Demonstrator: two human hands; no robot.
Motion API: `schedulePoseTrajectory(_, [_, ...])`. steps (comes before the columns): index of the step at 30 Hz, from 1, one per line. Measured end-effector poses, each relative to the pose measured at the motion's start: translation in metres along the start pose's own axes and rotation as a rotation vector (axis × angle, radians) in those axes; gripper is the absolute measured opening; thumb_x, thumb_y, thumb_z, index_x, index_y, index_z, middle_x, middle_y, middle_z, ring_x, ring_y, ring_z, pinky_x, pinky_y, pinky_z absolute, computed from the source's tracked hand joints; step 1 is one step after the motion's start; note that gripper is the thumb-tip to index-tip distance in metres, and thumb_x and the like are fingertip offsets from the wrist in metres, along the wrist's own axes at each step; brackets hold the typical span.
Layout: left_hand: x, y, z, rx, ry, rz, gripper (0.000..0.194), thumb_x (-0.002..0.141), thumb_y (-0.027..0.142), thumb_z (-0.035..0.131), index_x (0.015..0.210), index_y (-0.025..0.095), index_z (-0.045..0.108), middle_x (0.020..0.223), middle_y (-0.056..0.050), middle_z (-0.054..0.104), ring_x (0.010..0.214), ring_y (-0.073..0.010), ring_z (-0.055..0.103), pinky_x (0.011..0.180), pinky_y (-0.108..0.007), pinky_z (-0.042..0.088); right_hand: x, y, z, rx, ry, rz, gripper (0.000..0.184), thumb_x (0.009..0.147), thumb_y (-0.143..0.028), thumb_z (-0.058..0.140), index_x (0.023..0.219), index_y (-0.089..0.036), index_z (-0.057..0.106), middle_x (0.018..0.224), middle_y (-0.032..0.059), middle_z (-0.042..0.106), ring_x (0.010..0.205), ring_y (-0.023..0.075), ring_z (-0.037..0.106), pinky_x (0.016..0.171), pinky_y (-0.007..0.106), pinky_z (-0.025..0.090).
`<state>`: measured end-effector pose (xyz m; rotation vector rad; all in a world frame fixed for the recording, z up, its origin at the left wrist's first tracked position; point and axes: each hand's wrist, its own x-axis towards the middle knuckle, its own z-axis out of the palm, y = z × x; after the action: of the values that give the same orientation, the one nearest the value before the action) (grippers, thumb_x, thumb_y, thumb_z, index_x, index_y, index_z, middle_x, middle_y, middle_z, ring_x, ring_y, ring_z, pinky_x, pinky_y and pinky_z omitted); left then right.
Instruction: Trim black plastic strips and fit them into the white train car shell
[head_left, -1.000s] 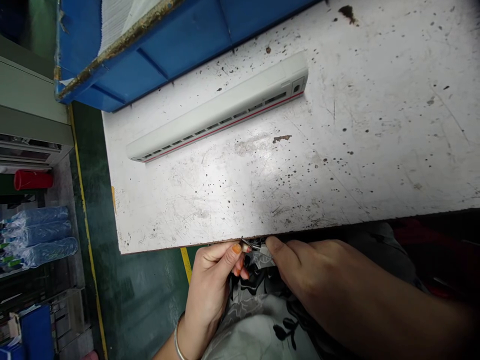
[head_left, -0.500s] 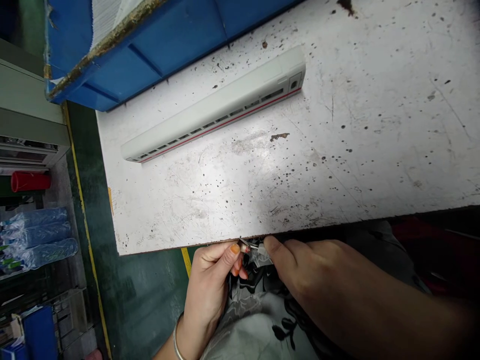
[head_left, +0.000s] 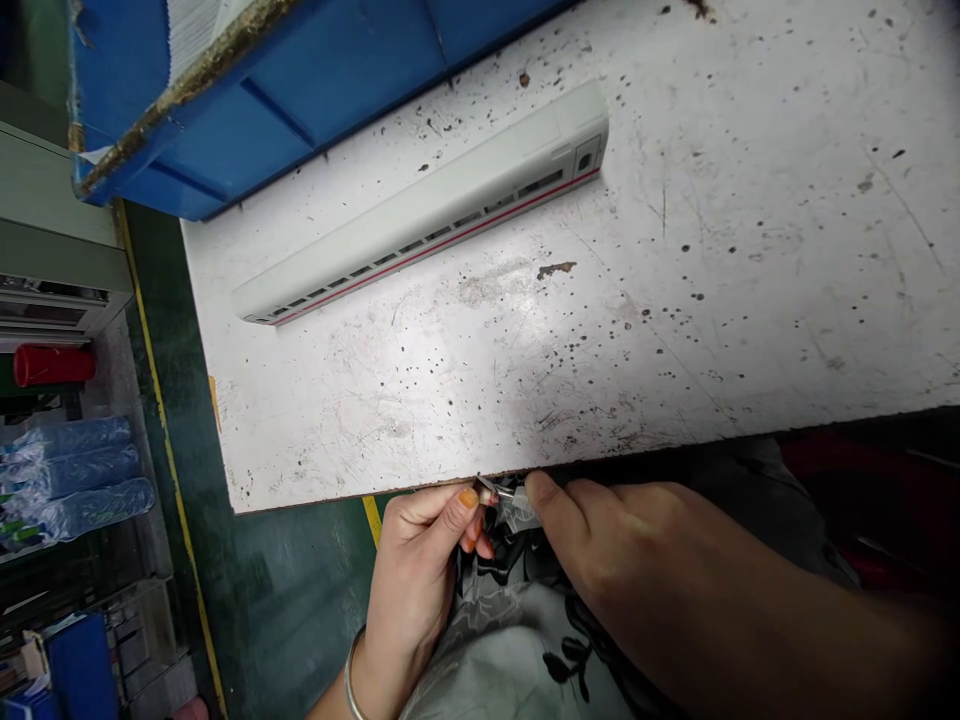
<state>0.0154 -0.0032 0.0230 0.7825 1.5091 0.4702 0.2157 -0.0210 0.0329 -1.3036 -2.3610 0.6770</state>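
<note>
Just at the near edge of the desk, a small piece, too tiny to identify, is pinched in the grip of the left hand. A metal-tipped tool is clasped by the right hand, its tip beside the piece. A red-striped white shell is laid on the desk, near a blue crate.

Over there I can see a slim metal-tipped tool with a pale handle, tilted slightly, its tip just beside a tiny pale piece touched with red, both partly hidden.
</note>
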Motion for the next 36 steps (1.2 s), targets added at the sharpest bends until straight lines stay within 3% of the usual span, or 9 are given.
schedulePoseTrajectory(7, [0.000, 0.000, -0.001, 0.005, -0.002, -0.003, 0.042, 0.082, 0.042, 0.073, 0.053, 0.014, 0.062, 0.052, 0.000, 0.053, 0.050, -0.0126, 0.053, 0.054, -0.025, 0.040, 0.001, -0.003, -0.001, -0.022, 0.018, 0.021, 0.046, 0.050, -0.010, 0.061, 0.093, -0.004, 0.074, 0.065, 0.0046, 0.064, 0.042, 0.0153, 0.053, 0.032, 0.030, 0.046])
schedulePoseTrajectory(22, [-0.001, -0.002, -0.003, 0.006, -0.006, -0.007, 0.042, 0.083, 0.041, 0.073, 0.052, 0.015, 0.061, 0.052, 0.000, 0.053, 0.050, -0.0127, 0.052, 0.054, -0.025, 0.039, 0.002, -0.008, 0.002, -0.036, 0.066, 0.065, 0.049, 0.048, -0.012, 0.055, 0.092, -0.002, 0.075, 0.061, 0.0064, 0.063, 0.040, 0.0172, 0.053, 0.029, 0.030, 0.043])
schedulePoseTrajectory(36, [-0.001, 0.002, -0.001, -0.014, -0.014, -0.018, 0.044, 0.082, 0.041, 0.074, 0.050, 0.015, 0.059, 0.051, 0.000, 0.052, 0.049, -0.0122, 0.051, 0.053, -0.025, 0.039, 0.001, -0.012, 0.005, -0.126, 0.024, 0.054, 0.049, 0.060, -0.015, 0.052, 0.101, 0.000, 0.074, 0.059, 0.0093, 0.063, 0.042, 0.0181, 0.054, 0.033, 0.028, 0.044])
